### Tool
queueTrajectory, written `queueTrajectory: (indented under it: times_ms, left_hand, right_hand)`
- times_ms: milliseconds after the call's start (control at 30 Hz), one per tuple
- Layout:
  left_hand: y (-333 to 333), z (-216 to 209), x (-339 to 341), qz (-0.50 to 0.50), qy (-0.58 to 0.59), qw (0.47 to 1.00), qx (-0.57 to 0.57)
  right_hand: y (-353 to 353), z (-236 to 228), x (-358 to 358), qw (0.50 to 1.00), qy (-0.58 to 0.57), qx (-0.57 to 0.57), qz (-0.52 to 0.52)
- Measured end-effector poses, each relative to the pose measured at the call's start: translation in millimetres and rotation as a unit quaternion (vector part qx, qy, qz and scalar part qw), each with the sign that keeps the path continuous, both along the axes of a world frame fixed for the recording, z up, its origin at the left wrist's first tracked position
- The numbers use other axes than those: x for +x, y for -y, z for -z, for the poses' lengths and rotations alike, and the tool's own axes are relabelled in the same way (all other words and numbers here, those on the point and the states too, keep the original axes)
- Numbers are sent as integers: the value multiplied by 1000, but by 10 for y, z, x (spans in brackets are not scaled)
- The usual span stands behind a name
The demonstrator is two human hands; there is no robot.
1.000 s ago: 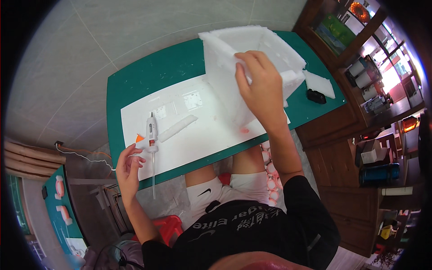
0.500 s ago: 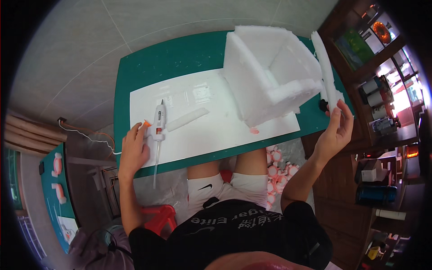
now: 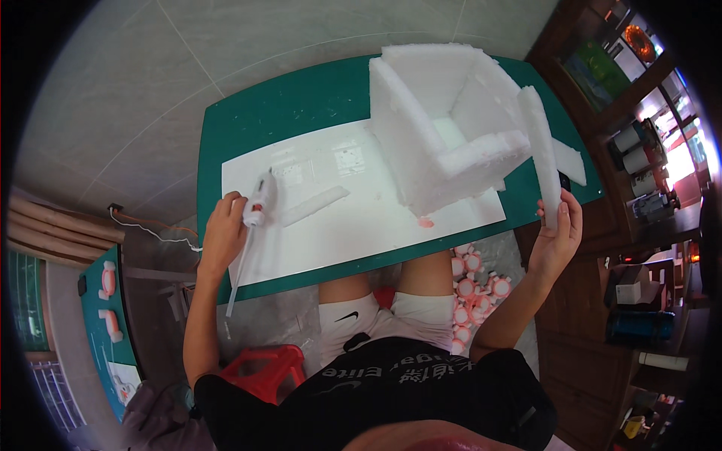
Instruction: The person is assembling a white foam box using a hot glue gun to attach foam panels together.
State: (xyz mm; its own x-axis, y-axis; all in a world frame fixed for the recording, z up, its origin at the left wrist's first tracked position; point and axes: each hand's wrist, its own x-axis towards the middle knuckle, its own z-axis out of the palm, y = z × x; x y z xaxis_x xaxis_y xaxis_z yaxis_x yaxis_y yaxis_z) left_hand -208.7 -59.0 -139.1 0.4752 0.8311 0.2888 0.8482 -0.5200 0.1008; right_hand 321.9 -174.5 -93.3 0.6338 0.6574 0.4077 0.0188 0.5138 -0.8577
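White foam panel (image 3: 543, 154), gripped at its near end between the thumb and fingers of the right hand (image 3: 556, 234), to the right of the open-topped foam box (image 3: 421, 169). Left hand (image 3: 224, 233), well apart at the left, has its fingers curled around the tilted hot-glue gun (image 3: 260, 197). Between the gun and box, a foam strip (image 3: 317, 204) lies on the white sheet (image 3: 331, 244) covering part of the green tabletop (image 3: 274, 113).

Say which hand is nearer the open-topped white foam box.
Right. The right hand is to the near right of the foam box, holding a foam panel; the left hand, gripping the glue gun, is farther, to the box's left.
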Motion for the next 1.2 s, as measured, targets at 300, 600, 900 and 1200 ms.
queueTrajectory:
  times_ms: [300, 600, 900, 1200]
  left_hand:
    - [-422, -970, 398, 7, 386, 904, -183]
    - [-723, -1026, 474, 89, 491, 843, -202]
    - [-619, -1163, 531, 59, 493, 830, -255]
    - [-948, -1265, 861, 89, 447, 837, -302]
  right_hand:
    - [-141, 115, 310, 996, -19, 60, 65]
    - [-1643, 539, 882, 939, -200, -65, -273]
    - [-1716, 567, 573, 930, -158, -145, -299]
    - [-1584, 741, 642, 920, -186, -158, -306]
